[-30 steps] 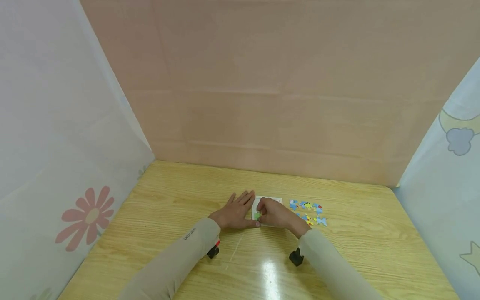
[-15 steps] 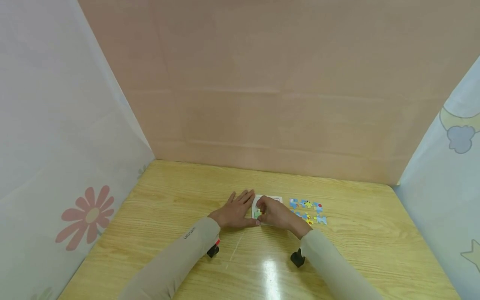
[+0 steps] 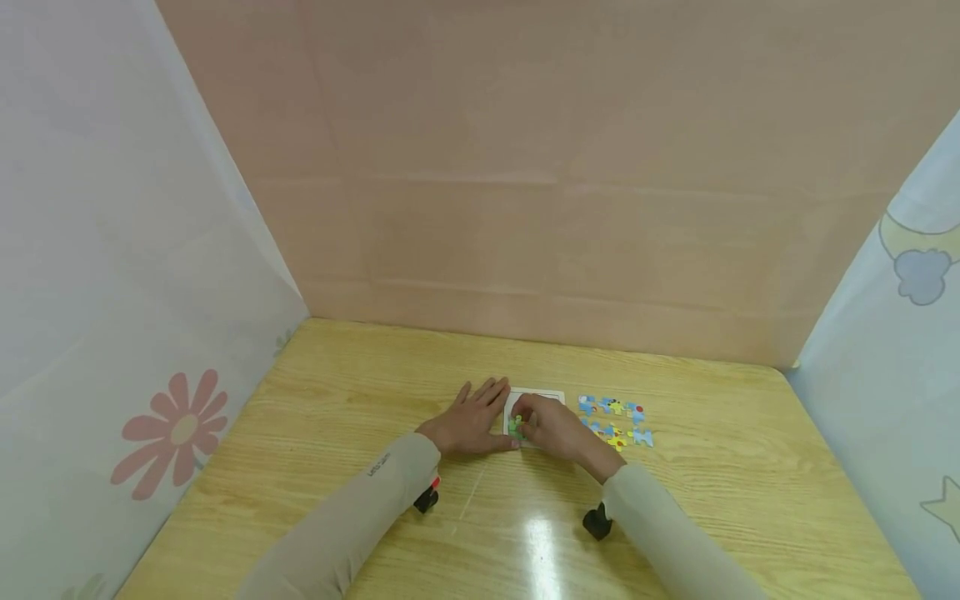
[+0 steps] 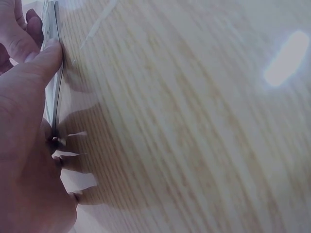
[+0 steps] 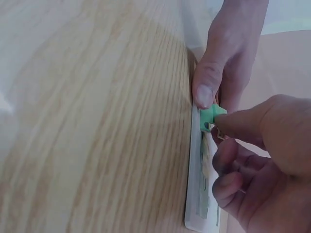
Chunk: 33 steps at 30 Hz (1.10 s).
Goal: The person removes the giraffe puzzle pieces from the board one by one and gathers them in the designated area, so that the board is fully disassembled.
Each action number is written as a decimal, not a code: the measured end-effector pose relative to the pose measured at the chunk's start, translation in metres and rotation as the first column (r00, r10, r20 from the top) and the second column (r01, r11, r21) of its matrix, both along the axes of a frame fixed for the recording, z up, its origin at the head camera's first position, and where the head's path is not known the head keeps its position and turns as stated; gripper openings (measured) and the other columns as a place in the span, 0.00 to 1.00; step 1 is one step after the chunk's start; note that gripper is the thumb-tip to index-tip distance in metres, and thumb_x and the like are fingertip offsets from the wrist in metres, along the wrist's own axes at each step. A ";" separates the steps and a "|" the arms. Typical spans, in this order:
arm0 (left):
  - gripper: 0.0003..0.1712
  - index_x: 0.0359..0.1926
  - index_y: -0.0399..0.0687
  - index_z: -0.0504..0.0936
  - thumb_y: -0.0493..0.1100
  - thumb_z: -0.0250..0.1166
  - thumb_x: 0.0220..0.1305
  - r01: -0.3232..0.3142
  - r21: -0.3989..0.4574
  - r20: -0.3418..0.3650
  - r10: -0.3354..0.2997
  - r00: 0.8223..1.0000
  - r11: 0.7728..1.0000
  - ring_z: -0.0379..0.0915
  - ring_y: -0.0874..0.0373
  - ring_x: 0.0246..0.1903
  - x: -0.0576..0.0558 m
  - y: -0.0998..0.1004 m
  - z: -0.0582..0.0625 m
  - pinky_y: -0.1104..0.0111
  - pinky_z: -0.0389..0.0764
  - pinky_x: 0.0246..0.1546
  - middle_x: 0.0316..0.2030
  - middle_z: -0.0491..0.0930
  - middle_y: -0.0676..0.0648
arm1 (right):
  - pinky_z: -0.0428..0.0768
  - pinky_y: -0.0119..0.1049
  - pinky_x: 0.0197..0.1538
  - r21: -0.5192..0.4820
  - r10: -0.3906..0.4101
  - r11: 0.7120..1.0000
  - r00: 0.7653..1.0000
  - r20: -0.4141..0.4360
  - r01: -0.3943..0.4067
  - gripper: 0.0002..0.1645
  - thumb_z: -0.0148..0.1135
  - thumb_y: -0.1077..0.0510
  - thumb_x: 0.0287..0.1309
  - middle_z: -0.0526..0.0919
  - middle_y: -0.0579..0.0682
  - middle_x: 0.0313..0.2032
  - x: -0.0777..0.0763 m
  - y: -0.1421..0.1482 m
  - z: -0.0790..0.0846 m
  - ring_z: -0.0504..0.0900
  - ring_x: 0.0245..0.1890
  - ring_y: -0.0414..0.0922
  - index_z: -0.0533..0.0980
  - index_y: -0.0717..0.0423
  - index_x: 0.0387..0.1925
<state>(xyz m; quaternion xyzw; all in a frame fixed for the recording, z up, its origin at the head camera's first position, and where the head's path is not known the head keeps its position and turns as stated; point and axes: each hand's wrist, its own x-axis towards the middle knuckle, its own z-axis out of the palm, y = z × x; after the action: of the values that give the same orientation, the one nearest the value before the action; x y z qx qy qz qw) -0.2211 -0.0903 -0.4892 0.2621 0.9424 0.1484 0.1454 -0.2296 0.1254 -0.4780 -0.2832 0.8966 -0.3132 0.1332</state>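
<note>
A flat white-framed puzzle board (image 3: 551, 392) lies on the table between the hands. My left hand (image 3: 467, 425) rests flat with fingers spread along the board's left side. In the right wrist view its thumb presses the near rim (image 5: 193, 194) at the corner. My right hand (image 3: 553, 428) is over the board, pinching a green jigsaw piece (image 5: 207, 115) between thumb and fingers. The piece is tilted up at the board's near-left corner, right beside the left thumb. Much of the board's inside is hidden under the right hand.
Right of the board, loose blue and yellow jigsaw pieces lie in two rows, a far row (image 3: 616, 407) and a near row (image 3: 617, 440). The wooden table (image 3: 720, 483) meets a plain back wall (image 3: 465, 250) and patterned side sheets (image 3: 187, 333).
The right fingers shift slightly over the board's near-left corner, and the green piece between them changes its tilt. The left hand and the loose pieces stay put.
</note>
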 end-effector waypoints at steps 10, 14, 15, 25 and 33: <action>0.59 0.87 0.43 0.44 0.74 0.56 0.75 0.004 -0.002 -0.011 -0.004 1.000 1.000 0.33 0.47 0.88 0.000 0.000 0.002 0.40 0.40 0.86 0.88 0.38 0.46 | 0.75 0.31 0.30 -0.079 -0.044 0.996 0.998 0.042 0.047 0.08 0.60 0.62 0.76 0.86 0.53 0.44 0.005 0.009 0.007 0.74 0.26 0.39 0.81 0.57 0.52; 0.60 0.87 0.44 0.43 0.74 0.56 0.75 0.003 0.003 -0.007 -0.003 1.000 1.000 0.32 0.48 0.88 0.000 -0.001 0.001 0.40 0.39 0.87 0.88 0.38 0.47 | 0.76 0.30 0.31 -0.091 -0.026 0.995 0.999 0.034 0.029 0.08 0.60 0.61 0.76 0.87 0.53 0.44 0.011 0.016 0.009 0.74 0.26 0.37 0.81 0.57 0.51; 0.60 0.87 0.44 0.42 0.75 0.55 0.75 0.003 0.003 -0.006 -0.003 1.000 1.000 0.32 0.48 0.88 0.000 -0.001 0.002 0.40 0.39 0.87 0.88 0.37 0.47 | 0.76 0.30 0.32 -0.091 -0.024 0.995 0.999 0.033 0.027 0.08 0.61 0.61 0.76 0.87 0.53 0.44 0.013 0.018 0.010 0.74 0.25 0.37 0.81 0.57 0.51; 0.60 0.87 0.45 0.41 0.75 0.54 0.75 -0.006 -0.002 0.007 0.006 1.000 1.000 0.31 0.49 0.88 0.001 0.001 0.002 0.42 0.37 0.87 0.88 0.37 0.48 | 0.75 0.29 0.31 -0.047 -0.070 0.996 0.997 0.010 0.070 0.07 0.63 0.61 0.75 0.86 0.50 0.43 0.034 0.049 0.020 0.70 0.23 0.34 0.82 0.56 0.49; 0.60 0.87 0.45 0.40 0.76 0.52 0.75 0.005 -0.008 -0.013 -0.006 1.000 1.000 0.31 0.48 0.88 -0.001 0.000 -0.003 0.41 0.37 0.87 0.88 0.36 0.47 | 0.73 0.28 0.29 -0.067 -0.087 0.994 0.996 0.028 0.089 0.05 0.64 0.61 0.74 0.85 0.51 0.43 0.044 0.079 0.017 0.69 0.23 0.33 0.81 0.56 0.48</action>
<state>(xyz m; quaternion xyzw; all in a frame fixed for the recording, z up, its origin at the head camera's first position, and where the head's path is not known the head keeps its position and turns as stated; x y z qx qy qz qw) -0.2220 -0.0903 -0.4921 0.2651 0.9432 0.1426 0.1405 -0.1855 0.2041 -0.4606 -0.2440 0.8952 -0.3528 0.1207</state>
